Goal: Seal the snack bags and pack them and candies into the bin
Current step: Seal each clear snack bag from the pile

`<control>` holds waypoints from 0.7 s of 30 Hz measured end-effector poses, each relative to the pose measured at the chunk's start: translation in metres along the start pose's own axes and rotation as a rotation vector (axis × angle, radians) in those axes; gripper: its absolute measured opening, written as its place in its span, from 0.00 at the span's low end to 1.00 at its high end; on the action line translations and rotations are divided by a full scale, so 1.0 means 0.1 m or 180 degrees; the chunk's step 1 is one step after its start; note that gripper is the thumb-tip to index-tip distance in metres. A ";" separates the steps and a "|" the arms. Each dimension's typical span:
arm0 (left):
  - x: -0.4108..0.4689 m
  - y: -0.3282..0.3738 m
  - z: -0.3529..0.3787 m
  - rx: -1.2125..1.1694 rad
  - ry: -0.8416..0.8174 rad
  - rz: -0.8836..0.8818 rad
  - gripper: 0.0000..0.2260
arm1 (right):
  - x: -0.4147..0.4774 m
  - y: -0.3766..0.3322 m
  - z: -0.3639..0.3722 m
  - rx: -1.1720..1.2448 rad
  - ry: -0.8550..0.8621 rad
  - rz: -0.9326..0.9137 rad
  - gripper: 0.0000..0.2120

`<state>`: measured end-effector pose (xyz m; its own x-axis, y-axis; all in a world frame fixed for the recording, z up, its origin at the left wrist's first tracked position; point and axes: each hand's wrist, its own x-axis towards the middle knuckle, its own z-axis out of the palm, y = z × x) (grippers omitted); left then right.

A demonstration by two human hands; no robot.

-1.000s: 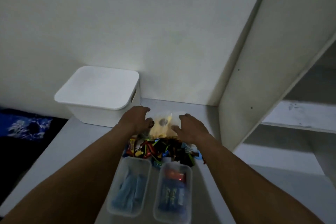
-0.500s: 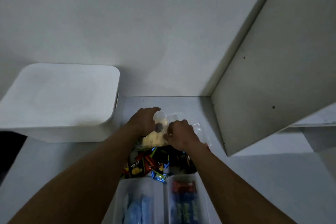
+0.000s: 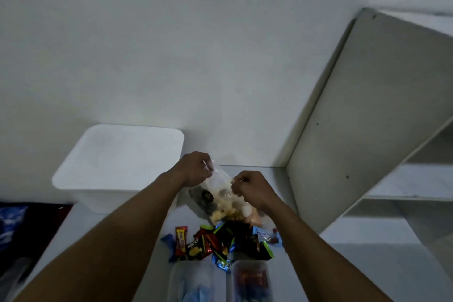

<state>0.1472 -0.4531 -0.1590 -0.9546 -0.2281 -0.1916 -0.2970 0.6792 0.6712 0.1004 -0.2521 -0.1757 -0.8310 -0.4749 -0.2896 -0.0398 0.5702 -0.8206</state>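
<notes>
A clear snack bag (image 3: 221,200) with yellow and dark pieces hangs just above the table. My left hand (image 3: 195,169) pinches its top left corner and my right hand (image 3: 250,187) pinches its top right corner. Below the bag lies a heap of wrapped candies (image 3: 220,243) in red, black, green and blue. The white bin (image 3: 117,167), lid on, stands at the left against the wall.
Two clear lidded containers stand at the near edge, one (image 3: 193,282) holding blue items, the other (image 3: 252,282) red and blue ones. A white shelf unit (image 3: 355,130) closes off the right side. Dark blue fabric (image 3: 14,218) lies beyond the table's left edge.
Both hands have closed on the snack bag's top corners and lifted it off the table. The camera has tilted upward, showing more wall.
</notes>
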 end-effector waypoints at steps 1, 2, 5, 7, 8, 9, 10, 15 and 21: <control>-0.07 0.07 -0.09 -0.0035 0.0062 0.0006 0.03 | -0.05 -0.09 -0.05 0.0047 -0.0012 -0.0087 0.04; -0.13 0.13 -0.18 -0.0095 0.0148 0.0006 0.03 | -0.09 -0.19 -0.11 0.0074 -0.0030 -0.0193 0.04; -0.31 0.37 -0.43 -0.0570 0.0321 0.0009 0.02 | -0.18 -0.50 -0.35 0.0091 0.0035 -0.0531 0.06; -0.41 0.56 -0.59 -0.0837 0.0364 0.0027 0.03 | -0.23 -0.73 -0.55 0.0075 0.0164 -0.0723 0.07; -0.47 0.67 -0.66 -0.0920 0.0387 0.0045 0.05 | -0.26 -0.86 -0.65 0.0060 0.0212 -0.0812 0.07; -0.52 0.77 -0.73 -0.1017 0.0423 0.0097 0.06 | -0.29 -0.98 -0.74 0.0045 0.0247 -0.0896 0.07; -0.56 0.86 -0.79 -0.1108 0.0468 0.0167 0.07 | -0.32 -1.10 -0.83 0.0026 0.0268 -0.0969 0.06; -0.70 1.22 -1.03 -0.1526 0.0698 0.0423 0.07 | -0.52 -1.56 -1.17 -0.0039 0.0329 -0.1320 0.07; -0.80 1.51 -1.24 -0.1728 0.0781 0.0701 0.04 | -0.63 -1.86 -1.37 -0.0126 0.0418 -0.1565 0.05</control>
<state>0.1812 -0.4189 0.0464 -0.9399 -0.3202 0.1189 0.0213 0.2925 0.9560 0.0845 -0.2361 0.0627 -0.7714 -0.6065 0.1925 -0.4625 0.3267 -0.8242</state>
